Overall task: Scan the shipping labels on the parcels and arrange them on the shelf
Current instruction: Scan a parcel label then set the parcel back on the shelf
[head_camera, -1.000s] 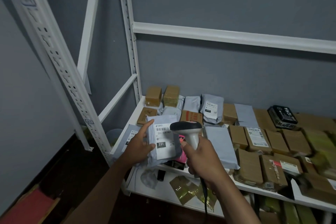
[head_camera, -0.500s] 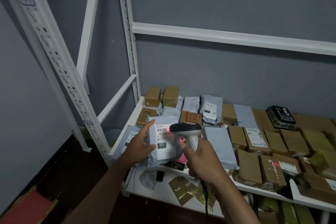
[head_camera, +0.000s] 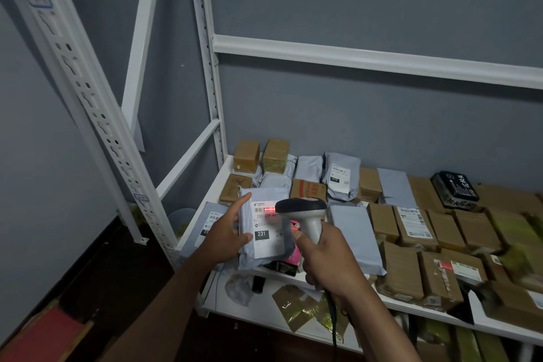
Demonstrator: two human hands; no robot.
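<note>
My left hand (head_camera: 226, 232) grips the left edge of a grey poly-mailer parcel (head_camera: 264, 229), thumb on its white label marked 231, index finger stretched along the top edge. My right hand (head_camera: 326, 258) grips the handle of a barcode scanner (head_camera: 302, 211), whose dark head points at the label. A red scan line glows on the barcode near the label's top. The parcel is held tilted above the front left of the white shelf (head_camera: 217, 185).
The shelf carries several brown cardboard parcels (head_camera: 411, 226) and grey mailers (head_camera: 340, 175), plus a black package (head_camera: 454, 189) at the back right. Another labelled grey mailer (head_camera: 211, 220) lies under my left hand. A lower shelf (head_camera: 264, 306) holds gold bags. White perforated uprights (head_camera: 97, 114) stand left.
The red scan light has come on across the barcode; one second ago there was none. Both hands and the parcel have stayed nearly in place.
</note>
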